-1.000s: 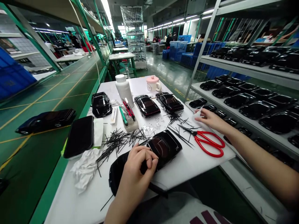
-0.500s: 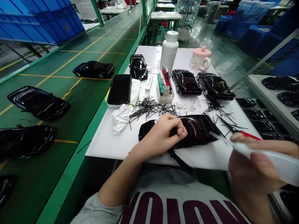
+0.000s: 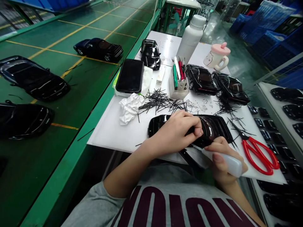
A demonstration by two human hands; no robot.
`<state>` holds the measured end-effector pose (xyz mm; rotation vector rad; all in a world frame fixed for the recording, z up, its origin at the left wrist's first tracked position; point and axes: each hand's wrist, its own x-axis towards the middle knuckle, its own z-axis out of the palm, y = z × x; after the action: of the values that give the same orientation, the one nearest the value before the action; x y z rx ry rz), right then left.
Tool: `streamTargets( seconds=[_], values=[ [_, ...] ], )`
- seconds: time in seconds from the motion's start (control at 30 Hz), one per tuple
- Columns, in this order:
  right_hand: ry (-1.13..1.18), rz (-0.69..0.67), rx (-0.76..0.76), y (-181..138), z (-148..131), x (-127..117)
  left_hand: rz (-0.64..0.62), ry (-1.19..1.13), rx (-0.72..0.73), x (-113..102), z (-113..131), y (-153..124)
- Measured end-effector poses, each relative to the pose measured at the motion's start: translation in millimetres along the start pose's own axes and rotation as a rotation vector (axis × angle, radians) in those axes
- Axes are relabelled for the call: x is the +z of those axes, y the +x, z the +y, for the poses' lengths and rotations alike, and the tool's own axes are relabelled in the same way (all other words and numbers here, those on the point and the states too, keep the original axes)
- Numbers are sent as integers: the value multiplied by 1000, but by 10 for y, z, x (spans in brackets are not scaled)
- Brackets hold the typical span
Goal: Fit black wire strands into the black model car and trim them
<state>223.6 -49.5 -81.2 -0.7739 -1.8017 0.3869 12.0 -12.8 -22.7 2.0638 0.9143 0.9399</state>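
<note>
A glossy black model car [image 3: 216, 124] lies crosswise at the front of the white tabletop [image 3: 113, 132]. My left hand [image 3: 181, 129] rests over its middle, thumb and fingers pinched together; what they hold, if anything, is hidden. My right hand [image 3: 221, 160] is wrapped around a small translucent white squeeze bottle [image 3: 233, 165], its nozzle end pointing left at the car's near side. A black part with a clear pane [image 3: 193, 157] juts from that side toward me, perhaps an open door. Red-handled scissors [image 3: 258, 154] lie right of the car.
Black cut strips [image 3: 163, 101] and small clear bits [image 3: 197, 105] lie behind the car. Around them are crumpled tissue [image 3: 131, 108], a phone [image 3: 130, 75], a pen holder [image 3: 178, 91], a white bottle [image 3: 190, 39], a lidded mug [image 3: 216, 56] and more cars. Left runs a green conveyor [image 3: 78, 75] with cars.
My right hand has brought the squeeze bottle left, in to the car's near side, uncovering the scissors. My left hand keeps its place on the car. The camera view has shifted and tilted.
</note>
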Motion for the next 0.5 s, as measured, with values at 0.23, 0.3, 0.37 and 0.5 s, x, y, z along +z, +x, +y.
streamTargets(
  seconds=[0.23, 0.3, 0.37, 0.5],
  values=[
    [-8, 46, -39, -5, 28, 28, -5, 4, 3, 2, -2, -5],
    [-11, 53, -48, -5, 37, 34, -8, 4, 0, 1, -3, -6],
    [-15, 59, -55, -6, 46, 35, -13, 6, -6, -1, -1, -7],
    [-24, 67, -64, -10, 61, 33, -14, 3, -3, 0, -1, -10]
  ],
)
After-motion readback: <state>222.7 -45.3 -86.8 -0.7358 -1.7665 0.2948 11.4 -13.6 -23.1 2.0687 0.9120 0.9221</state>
